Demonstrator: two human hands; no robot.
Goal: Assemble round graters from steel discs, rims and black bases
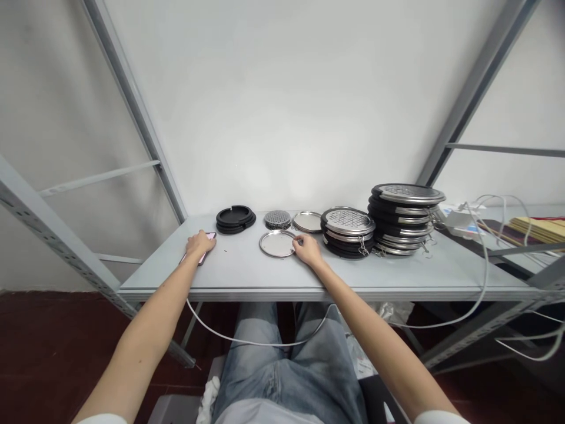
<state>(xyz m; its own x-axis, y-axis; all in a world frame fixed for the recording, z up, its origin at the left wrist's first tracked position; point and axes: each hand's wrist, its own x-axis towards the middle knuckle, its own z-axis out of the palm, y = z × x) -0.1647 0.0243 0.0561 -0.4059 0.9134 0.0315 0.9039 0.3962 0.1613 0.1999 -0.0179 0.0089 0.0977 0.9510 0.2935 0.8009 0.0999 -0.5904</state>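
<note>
On the left of the table, my left hand lies over a phone with its fingers curled at the phone's upper part. A white cable runs down from near the phone. My right hand is closed at the right rim of a shallow round metal lid, which lies flat on the table. A small dark spot shows at those fingers, too small to name. Just behind is a second round metal lid. Beside it sits a small stack of perforated metal discs.
Black round trays are stacked at back left. To the right stand a low stack and a taller stack of black rings and metal grates with small chains. Grey metal posts frame the table. A white cable hangs over its front edge.
</note>
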